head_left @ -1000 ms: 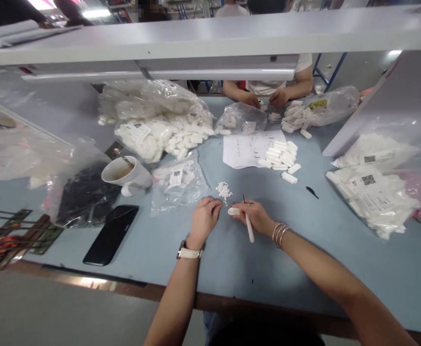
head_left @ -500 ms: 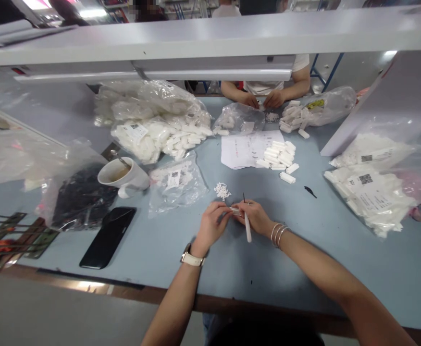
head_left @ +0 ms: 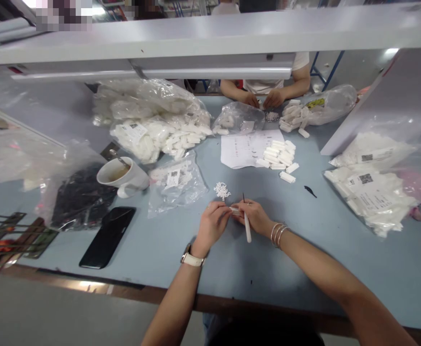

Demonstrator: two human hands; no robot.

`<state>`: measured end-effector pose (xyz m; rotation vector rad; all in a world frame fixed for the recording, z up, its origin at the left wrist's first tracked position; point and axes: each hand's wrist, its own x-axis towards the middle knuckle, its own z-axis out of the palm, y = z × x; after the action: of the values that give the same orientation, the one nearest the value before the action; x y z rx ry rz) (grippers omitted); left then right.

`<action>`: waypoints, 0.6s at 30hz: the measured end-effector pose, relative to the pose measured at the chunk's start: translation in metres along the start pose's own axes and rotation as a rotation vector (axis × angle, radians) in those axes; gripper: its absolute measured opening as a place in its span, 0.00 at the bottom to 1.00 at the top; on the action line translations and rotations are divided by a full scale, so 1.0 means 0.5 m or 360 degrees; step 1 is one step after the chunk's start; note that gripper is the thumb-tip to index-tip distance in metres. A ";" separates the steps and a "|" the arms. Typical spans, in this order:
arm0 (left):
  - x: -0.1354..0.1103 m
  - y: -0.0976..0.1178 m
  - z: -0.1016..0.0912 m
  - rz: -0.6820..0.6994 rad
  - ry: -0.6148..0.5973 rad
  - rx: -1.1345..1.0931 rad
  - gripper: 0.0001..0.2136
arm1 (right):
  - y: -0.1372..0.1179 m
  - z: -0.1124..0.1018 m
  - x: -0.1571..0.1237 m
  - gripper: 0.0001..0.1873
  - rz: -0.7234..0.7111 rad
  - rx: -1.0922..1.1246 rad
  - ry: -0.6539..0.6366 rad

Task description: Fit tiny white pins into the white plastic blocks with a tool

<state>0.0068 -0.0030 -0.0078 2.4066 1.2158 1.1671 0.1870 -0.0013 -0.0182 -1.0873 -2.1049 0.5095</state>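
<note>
Since a second ago the left hand (head_left: 213, 225) has moved from beside the heap of tiny white bits (head_left: 221, 190) to the small oblong white piece (head_left: 235, 211) just below the frame's centre.

Its thumb and fingertips meet at the piece's left end; whether they clamp it, I cannot tell. Fingers of the right hand (head_left: 255, 217) are closed on the piece's other end and on a slim tool with a white handle and thin dark tip (head_left: 248, 230). Right of centre, a stack of white oblong pieces (head_left: 278, 154) overlaps a white paper sheet (head_left: 236, 153) whose red and black print is too small to read. Left of centre, a clear flat plastic bag (head_left: 187, 192) carries a white label with a square black code (head_left: 173, 179); at right, a clear bag of white parts (head_left: 390, 204) bears a similarly coded label (head_left: 366, 190), its text lines illegible.
</note>
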 end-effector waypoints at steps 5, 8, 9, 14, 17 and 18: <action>0.002 -0.005 -0.012 -0.0151 -0.0068 -0.0040 0.07 | -0.001 -0.001 -0.001 0.04 0.0070 0.0115 0.0042; 0.001 -0.006 -0.012 -0.0145 -0.0062 -0.0039 0.07 | -0.002 -0.003 -0.001 0.05 0.0069 0.0164 0.0068; 0.000 -0.007 -0.011 -0.0131 -0.0054 -0.0039 0.07 | -0.003 -0.003 -0.001 0.05 0.0064 0.0169 0.0073; -0.003 -0.008 -0.004 -0.0116 -0.0060 0.0008 0.08 | -0.001 -0.002 -0.001 0.05 0.0050 0.0104 0.0044; -0.001 -0.008 -0.005 -0.0090 -0.0041 0.0035 0.08 | 0.001 0.000 -0.002 0.06 0.0058 0.0099 0.0051; 0.000 -0.007 -0.006 -0.0076 -0.0032 0.0042 0.08 | 0.001 0.000 -0.002 0.06 0.0058 0.0104 0.0059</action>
<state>0.0023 -0.0012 -0.0077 2.3884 1.2827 1.1173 0.1876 -0.0018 -0.0190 -1.0915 -2.0259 0.5673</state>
